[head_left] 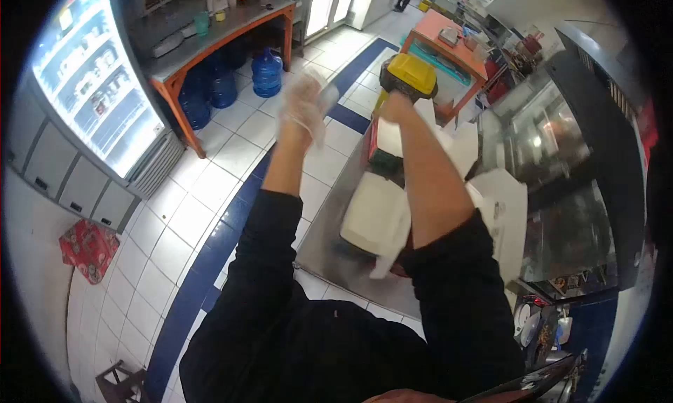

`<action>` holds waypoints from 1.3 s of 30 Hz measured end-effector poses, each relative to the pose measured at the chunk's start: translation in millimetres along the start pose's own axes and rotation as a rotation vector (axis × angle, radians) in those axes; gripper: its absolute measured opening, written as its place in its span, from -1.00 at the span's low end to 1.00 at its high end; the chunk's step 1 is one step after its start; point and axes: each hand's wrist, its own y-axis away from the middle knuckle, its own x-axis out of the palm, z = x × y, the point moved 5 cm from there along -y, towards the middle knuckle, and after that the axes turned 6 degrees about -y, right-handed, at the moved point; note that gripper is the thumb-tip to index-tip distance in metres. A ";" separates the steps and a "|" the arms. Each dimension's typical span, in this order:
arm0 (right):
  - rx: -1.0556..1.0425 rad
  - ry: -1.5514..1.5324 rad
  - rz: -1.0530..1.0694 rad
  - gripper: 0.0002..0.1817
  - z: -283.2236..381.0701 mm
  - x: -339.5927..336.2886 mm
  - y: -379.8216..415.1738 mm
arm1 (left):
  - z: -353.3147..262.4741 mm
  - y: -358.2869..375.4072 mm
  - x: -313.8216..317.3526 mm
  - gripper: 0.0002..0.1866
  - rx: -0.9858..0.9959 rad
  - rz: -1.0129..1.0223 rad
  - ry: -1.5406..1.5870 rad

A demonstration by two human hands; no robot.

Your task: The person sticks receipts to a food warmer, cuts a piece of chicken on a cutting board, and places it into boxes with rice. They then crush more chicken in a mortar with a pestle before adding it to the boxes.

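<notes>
My left hand (306, 107) is raised over the floor to the left of the steel table (329, 243). Clear thin plastic, seemingly a disposable glove, covers it, and motion smears its fingers. My right hand (397, 108) reaches over the far end of the table, above a red and green carton (384, 154) with a white inside. Blur hides its fingers too. Nearer to me, an open white food box (376, 213) rests on the steel top. Another white box flap (506, 213) stands up to the right of my right forearm.
Beyond the table stands a bin with a yellow lid (412, 72). An orange table (449, 42) is behind it. A glass-fronted cabinet (554, 164) lines the right. Blue water jugs (267, 75) sit under the left counter, beside a lit fridge (94, 73). A low stool (123, 382) is at lower left.
</notes>
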 end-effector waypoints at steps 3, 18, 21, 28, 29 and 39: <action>0.278 -0.057 -0.049 -0.54 -52.3 96.3 -27.7 | 161.5 -54.7 -73.3 -0.53 -0.090 0.166 -0.319; 0.412 -0.240 -0.235 -0.67 -103.9 178.1 -17.9 | 334.8 -39.8 -6.8 -0.53 -0.433 0.059 -0.800; 0.502 -0.215 -0.229 -0.68 -83.0 161.5 -2.7 | 250.6 -27.2 19.8 -0.54 -0.269 0.274 -1.023; 0.501 -0.326 -0.404 -0.74 -84.9 138.7 3.4 | 315.5 -41.6 18.3 -0.46 -0.186 0.545 -0.974; 0.516 -0.344 -0.404 -0.75 -86.0 135.4 5.9 | 329.1 -43.2 12.6 -0.45 -0.223 0.490 -0.740; 0.225 -0.205 -0.648 -0.73 -108.1 31.4 -26.6 | 308.8 -29.2 -25.1 -0.65 -0.005 0.655 -0.986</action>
